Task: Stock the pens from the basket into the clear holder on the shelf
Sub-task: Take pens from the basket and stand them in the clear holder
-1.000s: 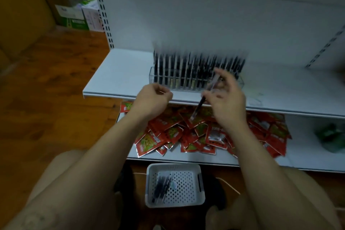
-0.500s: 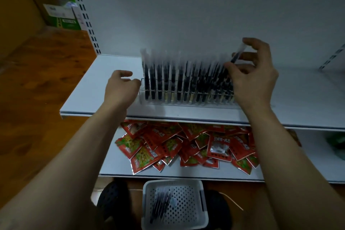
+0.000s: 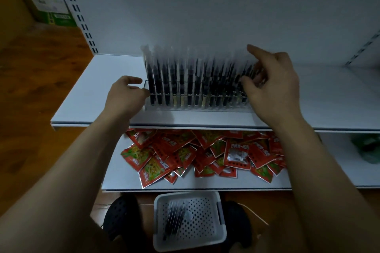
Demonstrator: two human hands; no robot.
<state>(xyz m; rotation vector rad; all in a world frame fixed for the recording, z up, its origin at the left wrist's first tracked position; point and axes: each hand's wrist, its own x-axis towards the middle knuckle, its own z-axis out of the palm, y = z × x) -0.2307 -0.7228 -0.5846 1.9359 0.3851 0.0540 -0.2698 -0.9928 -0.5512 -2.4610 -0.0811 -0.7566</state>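
Observation:
The clear holder [image 3: 197, 108] stands on the white upper shelf [image 3: 88, 96], packed with several upright black pens [image 3: 181, 80]. My left hand [image 3: 123, 96] grips the holder's left end with curled fingers. My right hand [image 3: 275, 92] is at the holder's right end, thumb and fingers pinching a pen [image 3: 246, 77] that stands among the last ones; its index finger points straight out. On the floor below sits the white perforated basket [image 3: 221, 211] with several pens in the basket [image 3: 174, 220] lying at its left side.
Red snack packets [image 3: 185, 154] lie heaped on the lower shelf, with a green object [image 3: 368, 148] at its right end. Cardboard boxes [image 3: 53, 10] stand on the wooden floor to the left. Dark shoes [image 3: 121, 217] flank the basket.
My right hand has carried the pen from in front of the holder up over its right end and down among the pens. My left hand moved to the holder's left end.

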